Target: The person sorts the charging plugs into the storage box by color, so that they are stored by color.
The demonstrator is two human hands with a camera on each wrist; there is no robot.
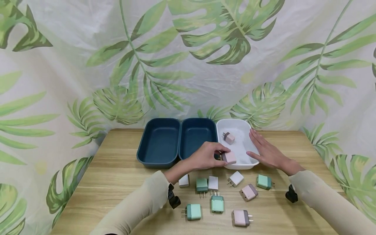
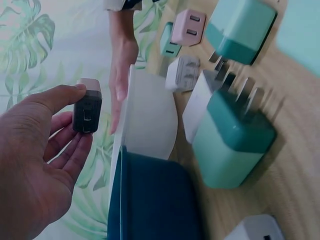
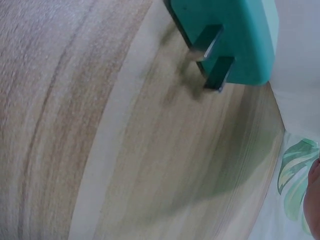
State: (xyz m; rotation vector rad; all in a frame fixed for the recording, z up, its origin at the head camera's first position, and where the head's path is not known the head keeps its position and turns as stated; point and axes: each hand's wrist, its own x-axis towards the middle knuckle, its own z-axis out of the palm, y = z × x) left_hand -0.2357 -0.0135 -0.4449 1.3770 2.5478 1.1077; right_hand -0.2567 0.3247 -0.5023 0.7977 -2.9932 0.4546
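My left hand point(image 1: 205, 156) pinches a pink wall charger point(image 1: 230, 157) between thumb and fingers, above the near left part of the white tray point(image 1: 243, 148). In the left wrist view, the charger's dark prong end point(image 2: 87, 112) faces the camera. Another pink charger point(image 1: 229, 138) lies inside that tray. At the tray's right side, my right hand point(image 1: 268, 153) has its fingers extended along the rim. The right wrist view catches only a sliver of the right hand point(image 3: 313, 200) and a green charger point(image 3: 230, 40) with its prongs.
Two dark blue trays point(image 1: 158, 161) stand left of the white one. Nearer on the wooden table point(image 1: 117, 189) lie several green chargers point(image 1: 194, 211), three white ones point(image 1: 236, 179) and two pink ones point(image 1: 241, 218). A leaf-patterned cloth point(image 1: 164, 81) hangs behind.
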